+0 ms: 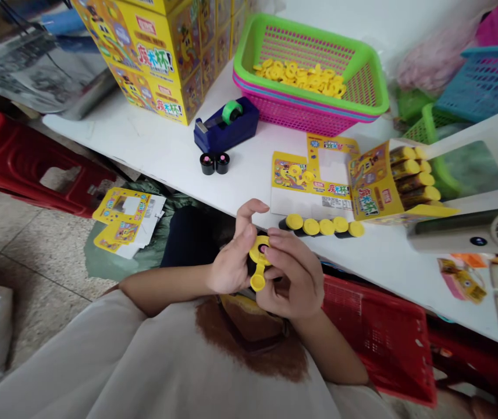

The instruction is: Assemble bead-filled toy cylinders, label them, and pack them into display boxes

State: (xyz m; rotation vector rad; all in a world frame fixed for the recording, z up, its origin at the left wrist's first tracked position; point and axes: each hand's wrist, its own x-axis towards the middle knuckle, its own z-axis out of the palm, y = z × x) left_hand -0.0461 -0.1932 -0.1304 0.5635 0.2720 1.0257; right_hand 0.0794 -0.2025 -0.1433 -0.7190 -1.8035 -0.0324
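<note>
My left hand (231, 262) and my right hand (290, 273) meet just below the table edge, both closed round a small black cup with a yellow ring cap (258, 259) whose round flap hangs down. A row of capped black cups (321, 226) lies on its side on the white table (153, 148) just above my hands. Two uncapped black cups (214, 163) stand upright further left. A green basket (362, 70) at the back holds several loose yellow caps (303, 75).
A flat unfolded yellow carton (312, 177) lies beside an open carton (384, 186) filled with capped cups. A blue tape dispenser (226, 125), stacked yellow boxes (162, 52), other baskets and a small fan (471, 230) share the table. Red crates (384, 337) stand below.
</note>
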